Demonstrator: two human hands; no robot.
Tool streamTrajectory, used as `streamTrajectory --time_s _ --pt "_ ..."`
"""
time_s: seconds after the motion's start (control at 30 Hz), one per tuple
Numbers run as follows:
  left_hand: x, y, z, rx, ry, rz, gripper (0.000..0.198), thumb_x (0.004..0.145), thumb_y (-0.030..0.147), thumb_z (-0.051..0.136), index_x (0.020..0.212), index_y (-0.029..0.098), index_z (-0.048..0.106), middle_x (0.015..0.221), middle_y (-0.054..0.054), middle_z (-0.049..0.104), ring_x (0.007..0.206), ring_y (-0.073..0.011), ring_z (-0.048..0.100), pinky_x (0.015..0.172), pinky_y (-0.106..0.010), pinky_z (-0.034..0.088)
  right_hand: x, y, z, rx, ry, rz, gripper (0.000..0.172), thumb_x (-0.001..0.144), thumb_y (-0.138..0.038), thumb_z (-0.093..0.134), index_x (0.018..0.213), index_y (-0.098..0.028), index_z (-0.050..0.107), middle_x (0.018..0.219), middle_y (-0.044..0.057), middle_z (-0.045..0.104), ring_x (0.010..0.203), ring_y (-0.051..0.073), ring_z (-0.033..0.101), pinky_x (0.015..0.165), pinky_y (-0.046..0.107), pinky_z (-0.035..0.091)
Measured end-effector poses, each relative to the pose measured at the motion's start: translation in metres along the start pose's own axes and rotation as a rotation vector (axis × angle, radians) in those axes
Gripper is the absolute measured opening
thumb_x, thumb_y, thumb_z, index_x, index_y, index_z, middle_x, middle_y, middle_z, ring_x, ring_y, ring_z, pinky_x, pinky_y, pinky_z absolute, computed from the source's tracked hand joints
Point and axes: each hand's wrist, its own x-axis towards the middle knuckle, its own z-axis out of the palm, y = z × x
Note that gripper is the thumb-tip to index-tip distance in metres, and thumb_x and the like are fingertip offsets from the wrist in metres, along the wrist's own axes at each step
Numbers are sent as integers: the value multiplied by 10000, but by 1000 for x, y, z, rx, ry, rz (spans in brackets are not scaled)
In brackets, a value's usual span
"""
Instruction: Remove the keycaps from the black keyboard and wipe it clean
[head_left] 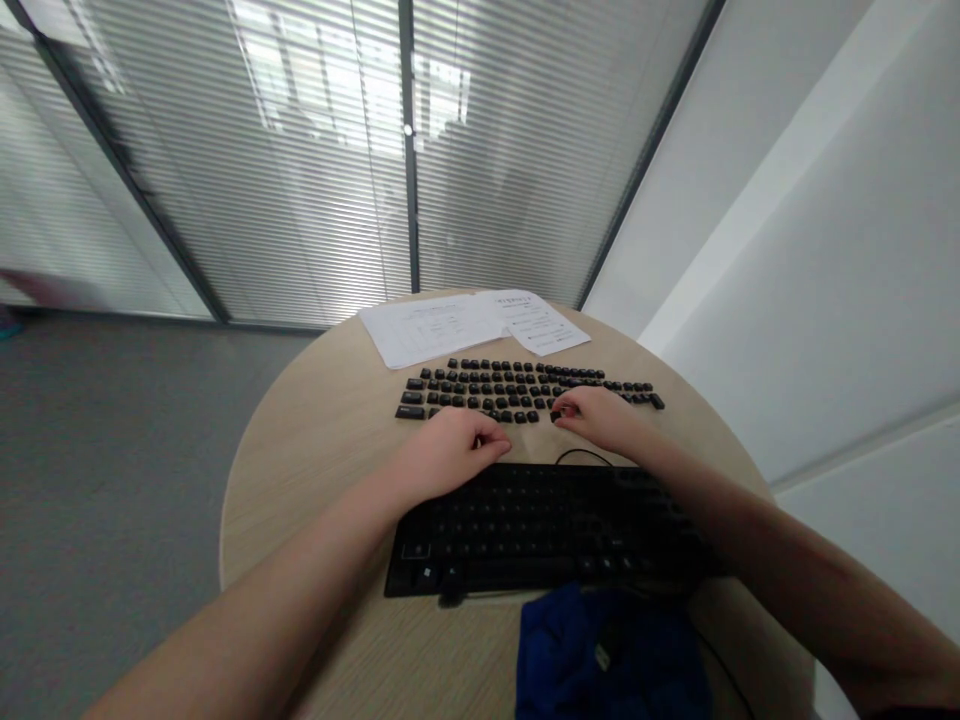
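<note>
A black keyboard (517,530) lies on the round wooden table in front of me, its key area partly stripped of caps. Beyond it, loose black keycaps (495,390) are laid out in rows on the tabletop. My left hand (454,450) hovers over the keyboard's far left part, thumb and fingers pinched together; what is between them, if anything, I cannot make out. My right hand (596,415) is at the near row of keycaps, its fingertips closed around a black keycap (556,415). Both forearms hide parts of the keyboard.
Printed papers (450,328) lie at the table's far edge. A blue cloth (577,660) with a USB plug (602,656) on it rests at the near side. A thin cable (583,452) loops behind the keyboard. A glass partition with blinds (322,200) stands beyond the table (300,440).
</note>
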Motion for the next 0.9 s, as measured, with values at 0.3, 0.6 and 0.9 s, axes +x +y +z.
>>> streamTrajectory --time_s 0.3,0.6,0.9 --pt "0 -3 1 21 -34 81 236 976 301 616 893 211 818 860 -23 806 768 -173 697 739 -309 464 15 8 18 -30 -46 1 232 941 -306 701 1118 -239 835 994 54 805 950 246 730 811 314 516" --pt "-1 1 -1 -6 -133 113 294 978 346 583 976 209 843 876 -42 812 757 -179 698 717 -307 476 14 3 15 -37 -37 -6 257 963 -319 682 1150 -237 838 1040 65 817 973 246 746 836 317 535" --pt "-1 -1 -2 -45 -150 152 277 977 338 601 1001 214 848 891 -43 821 757 -179 708 719 -302 496 1 -2 -8 -18 52 -14 282 1020 -351 609 1129 -209 827 1069 95 817 1016 272 739 889 368 547"
